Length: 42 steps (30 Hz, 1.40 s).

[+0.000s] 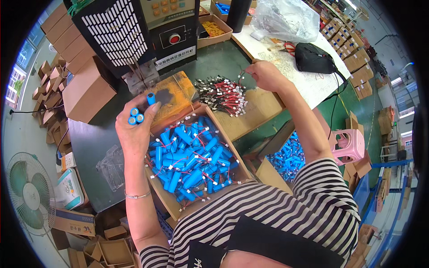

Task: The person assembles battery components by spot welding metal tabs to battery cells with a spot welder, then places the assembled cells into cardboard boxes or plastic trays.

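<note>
A: Start at the left: what are you holding?

B: Your left hand [135, 132] is closed around blue cells. Three of them [134, 111] sit bunched, round ends facing you. To their right, by your thumb, is the single cell [151, 101], its long axis running roughly near to far, its dark end on the far side.

A: What does it line up with?

B: The metal pins [138, 72] are on its far side, a little left. The yellow block [182, 89] is just to its right.

A: And farther right?

B: The heap of wired blue cells [193, 177] lies near, between your arms. Beyond it is the pile of red and black leads [223, 96], well right of your left hand but just left of your right hand [269, 77], which is the nearer one. Those fingers are curled in beside a thin lead; whether you grip it, I cannot tell. Your two hands are well apart.

A: Any writing around you?

B: Left to right: print on the carton [73, 222] at near left, dark characters on the machine's white strip [178, 59], and pale lettering low on your black apron.
</note>
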Available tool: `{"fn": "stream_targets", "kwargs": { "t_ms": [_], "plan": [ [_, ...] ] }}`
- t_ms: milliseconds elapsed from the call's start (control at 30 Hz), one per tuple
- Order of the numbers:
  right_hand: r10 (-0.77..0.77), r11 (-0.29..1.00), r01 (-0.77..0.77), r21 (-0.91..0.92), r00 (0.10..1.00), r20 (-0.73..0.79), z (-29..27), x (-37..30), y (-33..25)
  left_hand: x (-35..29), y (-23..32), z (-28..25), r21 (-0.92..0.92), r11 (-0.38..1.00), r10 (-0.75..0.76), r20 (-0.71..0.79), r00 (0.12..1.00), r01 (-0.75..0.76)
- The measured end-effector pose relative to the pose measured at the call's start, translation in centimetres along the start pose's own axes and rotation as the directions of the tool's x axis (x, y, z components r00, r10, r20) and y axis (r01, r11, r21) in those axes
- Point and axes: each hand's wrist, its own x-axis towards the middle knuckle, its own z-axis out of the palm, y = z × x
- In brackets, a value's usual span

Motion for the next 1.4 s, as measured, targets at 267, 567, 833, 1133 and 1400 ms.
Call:
{"fn": "stream_targets", "kwargs": {
  "t_ms": [267, 567, 833, 1133, 1400],
  "plan": [
    [-0.011, 0.998, 0.023, -0.059, 0.979, 0.204, -0.8, 0.5, 1.2, 0.9, 0.4, -0.6, 0.054, 0.998, -0.015, 0.045, 0.999, 0.012],
    [0.078, 0.331, -0.07, 0.941, 0.996, 0.047, -1.1, 1.8, -8.9, 0.2, -0.1, -0.6, 0.085, 0.995, 0.061, 0.001, 0.998, -0.061],
    [0.091, -0.134, 0.055, 0.989, 0.995, -0.043, 2.1, 4.2, -14.9, 0.5, -0.6, -0.2, 0.192, 0.981, 0.031, -0.027, 0.999, -0.025],
    [0.15, -0.3, 0.179, 0.937, 0.979, -0.139, 3.6, 5.2, -16.2, 1.1, -0.5, -0.2, 0.252, 0.967, 0.024, -0.008, 1.0, -0.021],
    [0.275, -0.051, 0.306, 0.951, 0.919, -0.281, 4.2, 5.1, -17.3, 2.1, 1.0, -0.1, 0.117, 0.992, 0.037, 0.072, 0.997, -0.046]
  ]
}}
